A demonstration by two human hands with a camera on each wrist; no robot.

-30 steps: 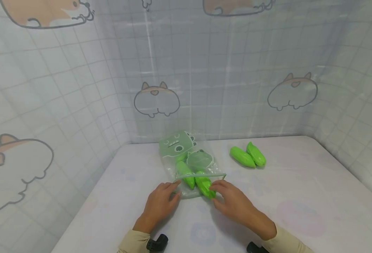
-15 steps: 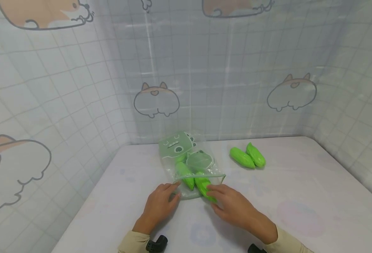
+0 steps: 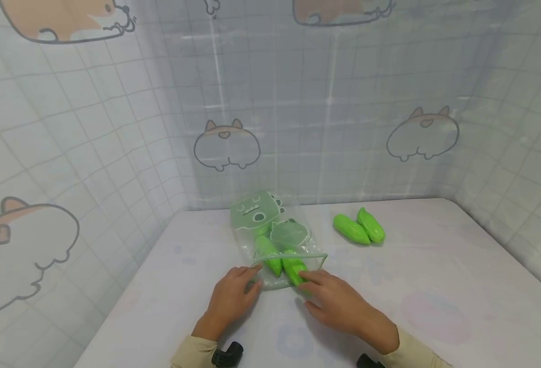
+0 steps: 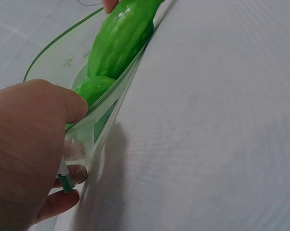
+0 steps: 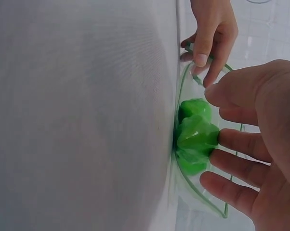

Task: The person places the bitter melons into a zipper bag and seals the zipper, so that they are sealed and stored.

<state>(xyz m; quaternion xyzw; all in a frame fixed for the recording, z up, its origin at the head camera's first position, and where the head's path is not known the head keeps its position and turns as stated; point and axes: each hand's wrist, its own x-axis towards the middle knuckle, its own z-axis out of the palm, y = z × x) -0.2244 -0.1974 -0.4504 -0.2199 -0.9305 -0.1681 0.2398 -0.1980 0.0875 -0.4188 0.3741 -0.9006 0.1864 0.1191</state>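
Observation:
A clear zip bag (image 3: 290,233) with green cartoon prints lies flat, its mouth toward the person. Several bright green ridged vegetables are inside; one of them (image 3: 293,267) lies at the mouth. My left hand (image 3: 230,302) pinches the bag's left mouth edge, with the thumb (image 4: 73,105) on the rim in the left wrist view and other fingers behind it. My right hand (image 3: 339,302) has its fingers extended, fingertips touching the vegetable at the mouth. In the right wrist view, these fingers (image 5: 243,166) lie beside the vegetable's end (image 5: 198,137) without curling round it.
Two more green vegetables (image 3: 351,229) (image 3: 371,226) lie side by side to the right of the bag, toward the back. The white table (image 3: 417,276) is enclosed by tile-patterned sheets (image 3: 316,92) at the back and sides.
The vegetable at the mouth has slid farther into the bag, and my right hand has shifted slightly left with it. My left hand has stayed at the bag's edge.

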